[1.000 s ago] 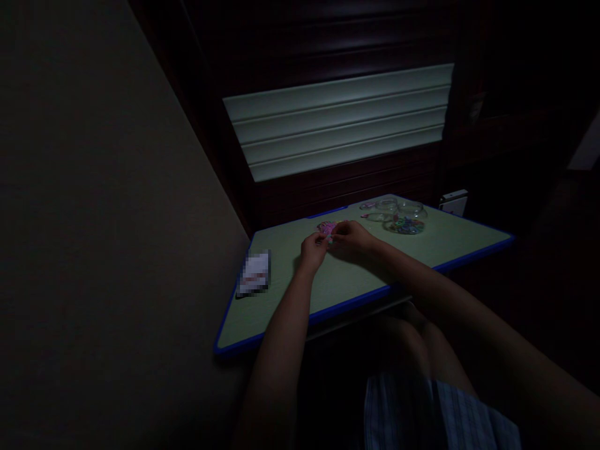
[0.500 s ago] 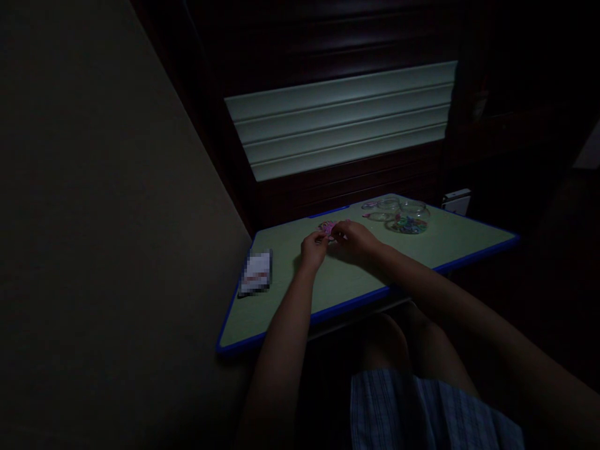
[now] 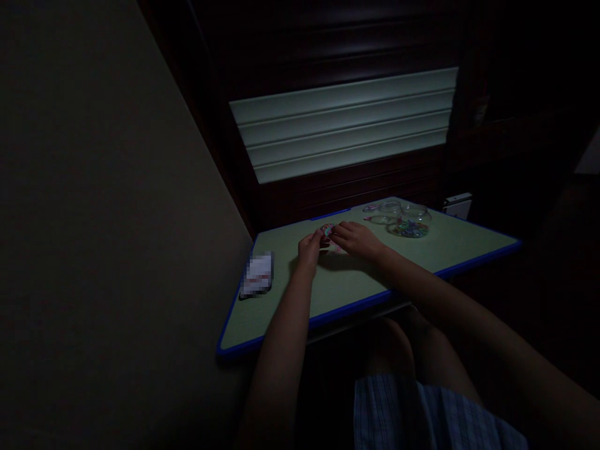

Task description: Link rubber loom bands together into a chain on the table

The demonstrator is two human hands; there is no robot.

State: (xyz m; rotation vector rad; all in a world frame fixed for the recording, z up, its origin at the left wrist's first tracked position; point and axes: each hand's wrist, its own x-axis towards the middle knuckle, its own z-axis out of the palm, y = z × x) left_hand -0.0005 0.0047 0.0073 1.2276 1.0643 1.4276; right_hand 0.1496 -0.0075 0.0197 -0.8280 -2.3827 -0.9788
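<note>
My left hand (image 3: 308, 251) and my right hand (image 3: 359, 239) meet above the light-green table (image 3: 281, 312). Their fingers are closed around a small piece, pale green and pink (image 3: 327, 231), whose exact kind is too dark and small to make out. Behind and under the fingertips lie small pink and multicoloured pieces (image 3: 337, 248), partly hidden by my right hand. To the right of my hands stands a round clear jar (image 3: 417, 219) with several small coloured pieces at its bottom.
Beside the jar are another clear round container (image 3: 390, 207) and a clear lid-like disc (image 3: 380, 219). A blurred white rectangular item (image 3: 257, 275) lies near the table's left edge. A wall (image 3: 117, 219) rises close on the left, and a dark wooden panel (image 3: 337, 169) stands behind.
My fingers have risen slightly off the pink pieces and now hold a pale green and pink piece between them. The view has shifted a little; the jars have stayed in place.
</note>
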